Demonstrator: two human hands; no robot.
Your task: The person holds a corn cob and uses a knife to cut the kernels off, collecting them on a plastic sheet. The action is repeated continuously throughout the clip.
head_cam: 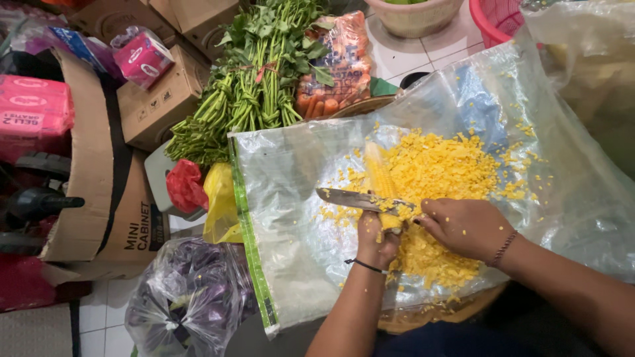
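In the head view, a corn cob (pixel 381 180) is gripped at its near end by the left hand (pixel 376 239), whose fingers are closed round it; the cob is held over a clear plastic sheet (pixel 291 165). A knife (pixel 360 199) is held in the right hand (pixel 466 227), fingers curled about its handle, and its blade is laid across the cob, pointing left. Loose yellow kernels (pixel 440 165) are heaped on the sheet around and beyond the cob. Past the sheet's far edge, a bundle of leafy greens (pixel 254 79) and a bag of carrots (pixel 337 63) are seen side by side. A bag of purple eggplants (pixel 188 297) is seen at the near left.
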